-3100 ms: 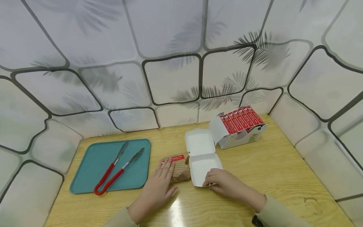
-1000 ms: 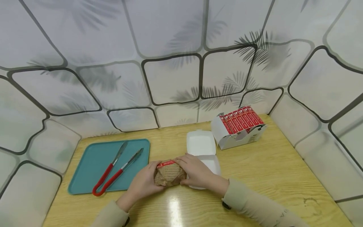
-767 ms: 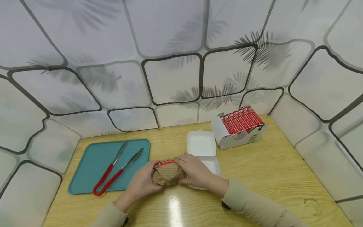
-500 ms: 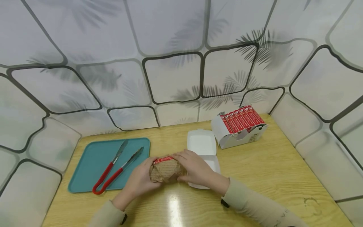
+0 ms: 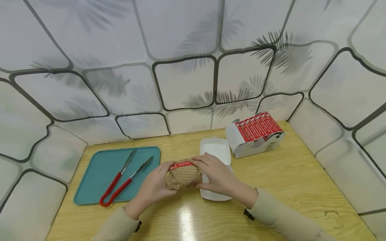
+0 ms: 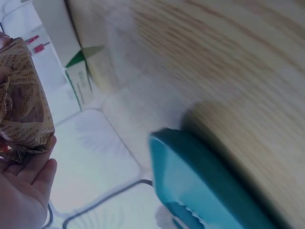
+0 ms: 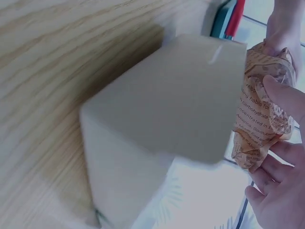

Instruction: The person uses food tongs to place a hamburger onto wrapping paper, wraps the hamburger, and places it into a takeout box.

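At the lower left of the head view a teal tray [image 5: 99,174] lay on the wooden table [image 5: 301,187], with red-handled tongs [image 5: 122,182] resting on it, unmoved since the earlier frames. Just right of the tray, near the lower middle, the left hand [image 5: 155,187] curled its fingers round the left side of a brown paper-wrapped parcel [image 5: 182,175] with a red strip along its top edge. The right hand [image 5: 218,175] gripped the parcel's right side, fingers bent over the top. Half a second earlier the parcel sat lower, close to the tabletop; now both hands had lifted it slightly and carried it a little toward the right, nearer the open white box [image 5: 215,152], whose front half lay partly hidden under the right hand. Three seconds earlier the hands were apart, the right one on the box. At the middle right stood a white carton of red packets [image 5: 256,134], in the same place as before.
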The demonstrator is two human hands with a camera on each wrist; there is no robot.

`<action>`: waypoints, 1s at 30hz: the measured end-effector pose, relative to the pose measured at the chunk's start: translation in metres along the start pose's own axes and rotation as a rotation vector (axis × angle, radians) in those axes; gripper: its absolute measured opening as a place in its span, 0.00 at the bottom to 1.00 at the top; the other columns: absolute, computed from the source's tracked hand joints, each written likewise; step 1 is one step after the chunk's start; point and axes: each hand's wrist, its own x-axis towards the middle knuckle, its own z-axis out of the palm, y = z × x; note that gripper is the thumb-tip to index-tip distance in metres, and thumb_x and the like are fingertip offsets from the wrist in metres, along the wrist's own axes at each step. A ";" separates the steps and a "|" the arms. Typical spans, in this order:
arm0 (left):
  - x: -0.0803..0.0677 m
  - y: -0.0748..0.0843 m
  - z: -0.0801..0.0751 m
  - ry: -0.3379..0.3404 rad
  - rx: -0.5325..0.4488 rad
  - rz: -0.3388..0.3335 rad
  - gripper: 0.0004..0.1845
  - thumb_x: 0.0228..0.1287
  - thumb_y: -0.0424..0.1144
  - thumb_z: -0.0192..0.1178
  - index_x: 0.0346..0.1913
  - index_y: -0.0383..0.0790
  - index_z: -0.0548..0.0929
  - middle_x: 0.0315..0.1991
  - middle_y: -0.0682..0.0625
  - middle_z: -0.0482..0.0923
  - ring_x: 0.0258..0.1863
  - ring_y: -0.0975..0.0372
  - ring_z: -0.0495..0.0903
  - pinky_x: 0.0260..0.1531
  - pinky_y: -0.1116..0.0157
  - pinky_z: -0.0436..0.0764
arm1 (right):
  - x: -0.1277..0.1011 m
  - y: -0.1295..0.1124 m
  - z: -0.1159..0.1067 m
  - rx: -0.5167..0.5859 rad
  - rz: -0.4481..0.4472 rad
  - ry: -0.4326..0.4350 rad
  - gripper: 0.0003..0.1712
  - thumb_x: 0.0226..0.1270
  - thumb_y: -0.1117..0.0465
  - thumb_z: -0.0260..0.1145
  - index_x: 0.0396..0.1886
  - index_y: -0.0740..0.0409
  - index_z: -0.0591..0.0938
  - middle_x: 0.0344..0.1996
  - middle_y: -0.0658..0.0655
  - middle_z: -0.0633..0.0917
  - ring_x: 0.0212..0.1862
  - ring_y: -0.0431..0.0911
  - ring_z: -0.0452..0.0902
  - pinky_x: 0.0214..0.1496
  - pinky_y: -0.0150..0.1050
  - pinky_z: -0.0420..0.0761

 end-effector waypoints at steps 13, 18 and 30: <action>0.024 0.030 0.021 -0.035 -0.063 0.174 0.49 0.43 0.42 0.86 0.71 0.38 0.74 0.60 0.46 0.84 0.57 0.55 0.85 0.57 0.54 0.88 | -0.046 0.026 -0.020 0.004 0.067 0.069 0.55 0.44 0.44 0.91 0.74 0.47 0.77 0.66 0.59 0.83 0.67 0.56 0.81 0.79 0.58 0.75; 0.031 0.040 0.034 -0.058 -0.067 0.206 0.49 0.45 0.45 0.85 0.72 0.37 0.74 0.61 0.45 0.84 0.58 0.55 0.85 0.60 0.55 0.88 | -0.062 0.034 -0.026 -0.008 0.106 0.048 0.54 0.42 0.43 0.91 0.72 0.49 0.79 0.66 0.58 0.83 0.66 0.55 0.81 0.69 0.55 0.84; 0.040 0.052 0.063 -0.126 -0.015 0.171 0.52 0.50 0.50 0.84 0.76 0.34 0.71 0.65 0.43 0.82 0.62 0.53 0.84 0.65 0.55 0.86 | -0.086 0.055 -0.019 -0.028 0.113 0.020 0.53 0.42 0.45 0.91 0.71 0.54 0.81 0.63 0.60 0.85 0.63 0.56 0.82 0.62 0.56 0.87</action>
